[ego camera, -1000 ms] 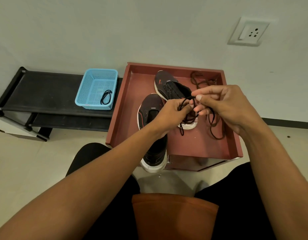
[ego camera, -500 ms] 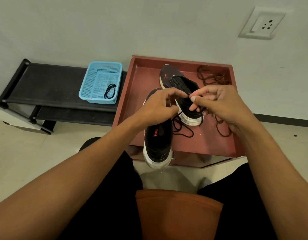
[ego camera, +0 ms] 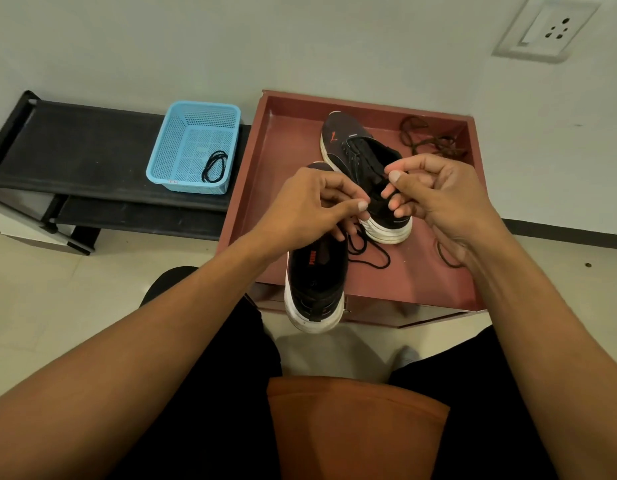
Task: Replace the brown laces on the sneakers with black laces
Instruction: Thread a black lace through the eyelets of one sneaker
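Note:
Two black sneakers with white soles lie on a red-brown tray (ego camera: 421,292). The near sneaker (ego camera: 315,282) points away from me, and its heel overhangs the tray's front edge. The far sneaker (ego camera: 360,157) lies at an angle behind it. My left hand (ego camera: 307,209) pinches a black lace (ego camera: 371,256) between thumb and forefinger over the near sneaker; the lace's loose end trails onto the tray. My right hand (ego camera: 442,199) is close beside it with thumb and fingers curled together, apparently on the same lace, which is hard to see against the far sneaker.
Brown laces (ego camera: 430,140) lie bunched in the tray's back right corner, and another brown loop (ego camera: 447,259) shows under my right wrist. A blue basket (ego camera: 192,133) holding a coiled black lace (ego camera: 215,166) sits on a low black rack (ego camera: 75,143) to the left.
Both hands came down from holding the lace up in the air to just over the near sneaker. The lace's slack now lies on the tray.

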Action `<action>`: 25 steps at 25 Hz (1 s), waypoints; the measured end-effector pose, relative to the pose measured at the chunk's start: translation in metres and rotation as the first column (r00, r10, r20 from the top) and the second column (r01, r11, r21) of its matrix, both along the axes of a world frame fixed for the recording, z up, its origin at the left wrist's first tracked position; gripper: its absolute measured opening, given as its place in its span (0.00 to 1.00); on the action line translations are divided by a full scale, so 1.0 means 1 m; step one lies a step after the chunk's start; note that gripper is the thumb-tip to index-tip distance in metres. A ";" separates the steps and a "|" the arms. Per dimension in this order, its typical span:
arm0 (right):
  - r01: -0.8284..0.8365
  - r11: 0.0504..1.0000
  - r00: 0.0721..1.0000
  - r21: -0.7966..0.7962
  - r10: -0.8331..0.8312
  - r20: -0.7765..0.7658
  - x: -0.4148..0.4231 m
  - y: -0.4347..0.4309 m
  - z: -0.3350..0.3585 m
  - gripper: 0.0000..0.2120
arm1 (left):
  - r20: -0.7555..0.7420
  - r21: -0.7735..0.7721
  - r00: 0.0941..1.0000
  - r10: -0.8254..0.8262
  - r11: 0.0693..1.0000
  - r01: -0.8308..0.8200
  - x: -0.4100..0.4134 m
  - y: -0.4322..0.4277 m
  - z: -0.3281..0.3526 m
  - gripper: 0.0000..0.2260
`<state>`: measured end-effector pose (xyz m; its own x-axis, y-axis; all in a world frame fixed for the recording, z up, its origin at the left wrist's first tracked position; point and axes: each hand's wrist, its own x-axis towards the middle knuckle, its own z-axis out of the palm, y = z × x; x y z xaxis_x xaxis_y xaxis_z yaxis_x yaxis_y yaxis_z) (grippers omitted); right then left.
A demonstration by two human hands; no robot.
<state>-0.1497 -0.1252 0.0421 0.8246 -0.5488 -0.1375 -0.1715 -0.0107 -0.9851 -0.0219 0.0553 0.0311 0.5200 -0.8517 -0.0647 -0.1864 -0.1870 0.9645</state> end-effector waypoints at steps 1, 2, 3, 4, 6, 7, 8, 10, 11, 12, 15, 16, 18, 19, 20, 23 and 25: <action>-0.006 0.999 1.000 -0.040 0.005 -0.029 -0.001 0.000 -0.001 0.06 | -0.006 0.002 0.999 0.032 0.999 -0.032 0.003 0.001 -0.001 0.06; -0.017 0.988 0.997 -0.156 0.005 -0.073 -0.003 -0.001 -0.001 0.05 | -0.006 0.008 0.998 0.067 0.998 -0.067 0.005 0.003 -0.001 0.06; -0.040 0.936 0.993 -0.348 -0.003 -0.122 -0.005 -0.002 -0.002 0.04 | -0.001 0.016 0.995 0.101 0.995 -0.101 0.007 0.004 -0.001 0.07; -0.073 0.829 0.988 -0.555 -0.014 -0.151 -0.006 -0.001 -0.002 0.05 | 0.011 0.021 0.992 0.129 0.991 -0.129 0.010 0.006 -0.002 0.08; -0.143 0.659 0.988 -0.739 0.048 -0.148 -0.003 0.007 0.001 0.11 | 0.044 0.017 0.985 0.164 0.986 -0.165 0.013 0.007 -0.006 0.10; -0.181 0.674 0.983 -0.716 0.113 -0.142 -0.001 0.013 0.002 0.15 | 0.061 0.012 0.982 0.178 0.984 -0.179 0.015 0.007 -0.007 0.11; -0.225 0.712 0.974 -0.665 0.172 -0.145 0.003 0.018 0.001 0.18 | 0.069 0.008 0.979 0.193 0.981 -0.194 0.016 0.006 -0.008 0.11; -0.271 0.758 0.963 -0.593 0.216 -0.163 0.011 0.025 -0.006 0.18 | 0.064 0.006 0.973 0.222 0.975 -0.222 0.018 0.005 -0.011 0.12; -0.266 0.767 0.964 -0.583 0.210 -0.164 0.014 0.026 -0.012 0.16 | 0.060 0.008 0.972 0.227 0.974 -0.228 0.019 0.005 -0.012 0.13; -0.251 0.775 0.968 -0.580 0.198 -0.154 0.016 0.025 -0.016 0.13 | 0.059 0.011 0.972 0.228 0.973 -0.229 0.020 0.005 -0.013 0.13; -0.163 0.822 0.987 -0.545 0.133 -0.094 0.020 0.021 -0.025 0.06 | 0.093 0.029 0.966 0.242 0.969 -0.246 0.023 0.005 -0.016 0.13; -0.129 0.833 0.992 -0.538 0.099 -0.085 0.021 0.019 -0.026 0.05 | 0.138 0.039 0.956 0.258 0.963 -0.266 0.024 0.005 -0.017 0.13; -0.083 0.822 0.994 -0.564 0.032 -0.101 0.022 0.014 -0.030 0.04 | 0.302 0.090 0.912 0.277 0.944 -0.317 0.030 0.005 -0.022 0.12; -0.080 0.800 0.992 -0.594 0.005 -0.126 0.023 0.013 -0.034 0.04 | 0.386 0.132 0.888 0.252 0.937 -0.323 0.032 0.005 -0.026 0.11; -0.086 0.772 0.988 -0.630 -0.017 -0.156 0.025 0.013 -0.036 0.04 | 0.454 0.186 0.869 0.196 0.933 -0.308 0.034 0.006 -0.030 0.09; -0.119 0.639 0.976 -0.760 -0.067 -0.209 0.031 0.021 -0.043 0.07 | 0.544 0.309 0.838 0.038 0.920 -0.242 0.034 0.005 -0.041 0.05; -0.132 0.575 0.972 -0.807 -0.086 -0.221 0.035 0.030 -0.046 0.07 | 0.551 0.313 0.833 0.047 0.914 -0.258 0.031 0.003 -0.043 0.05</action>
<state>-0.1143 -0.0950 -0.0044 0.8467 -0.4986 0.1858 -0.3587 -0.7928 -0.4928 0.0095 0.0578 -0.0122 0.6846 -0.7283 -0.0301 -0.5787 -0.5682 0.5850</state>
